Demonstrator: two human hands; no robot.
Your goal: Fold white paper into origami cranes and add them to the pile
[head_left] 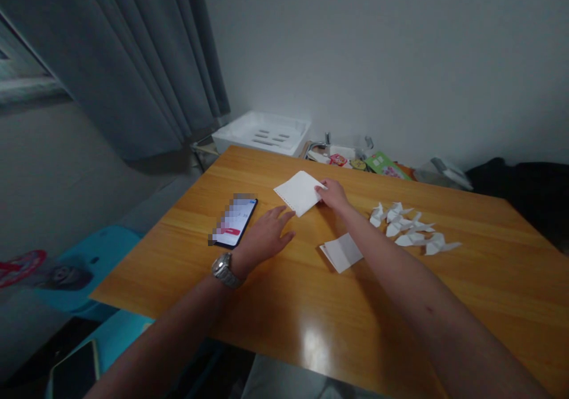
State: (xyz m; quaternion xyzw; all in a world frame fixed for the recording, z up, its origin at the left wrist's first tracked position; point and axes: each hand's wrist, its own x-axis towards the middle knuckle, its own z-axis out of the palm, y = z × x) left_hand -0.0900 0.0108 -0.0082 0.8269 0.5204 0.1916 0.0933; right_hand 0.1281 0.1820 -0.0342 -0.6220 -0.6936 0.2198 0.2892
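A pale wall [377, 49] rises beyond both hands. Below it, a wooden table [275, 304] with a glossy, honey-coloured top spreads beneath them. A grey-blue curtain [133, 61] hangs in folds well beyond and to the left of the left hand. A blue plastic stool [106, 245] stands off the table's edge, well to that hand's left. Farther off than either hand, past the table's back edge, is a slotted white plastic tray [222, 136].

The left hand [267, 233] is over the table, fingers spread apart and holding nothing, its fingertips near the lower corner of the paper; whether they touch it I cannot tell. The right hand [332, 195] is clamped, thumb against fingers, on the right corner of that perforated white paper [297, 192], which lies just left of the right hand and ahead of the left, its row of holes facing the left hand. Just left of the left hand lies a smartphone [242, 221], screen lit. Nearer the body than the right hand, beside its forearm, is a folded white sheet [342, 253]. A steel wristwatch [226, 270] circles the left wrist. Right of the right hand sits a cluster of small origami figures [437, 244].
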